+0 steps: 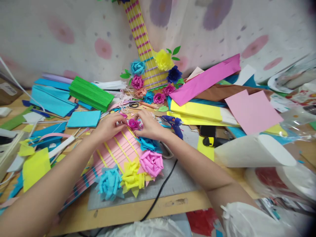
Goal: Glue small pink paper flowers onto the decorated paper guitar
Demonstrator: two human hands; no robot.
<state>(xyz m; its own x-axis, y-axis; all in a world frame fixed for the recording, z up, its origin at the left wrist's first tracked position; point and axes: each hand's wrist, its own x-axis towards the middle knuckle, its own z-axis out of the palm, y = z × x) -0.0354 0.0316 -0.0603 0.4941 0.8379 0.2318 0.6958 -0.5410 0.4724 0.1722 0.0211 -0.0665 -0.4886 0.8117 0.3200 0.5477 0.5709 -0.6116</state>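
My left hand (108, 126) and my right hand (148, 126) meet over a small magenta paper flower (133, 123), fingers of both pinched on it. The flower rests at the far end of a pink paper panel with yellow strips (118, 149) lying on a grey mat (172, 179). On the panel's near end sit a light blue flower (110, 184), a yellow flower (132, 176), a pink flower (151, 162) and a blue flower (149, 144).
A blue glue gun (174, 123) lies right of my hands, its black cord (160, 191) running toward me. A yellow panel with paper flowers (148, 62) leans on the wall. Green (90, 93), blue, pink (251, 110) and yellow paper sheets, scissors and white rolled paper (254, 151) crowd the table.
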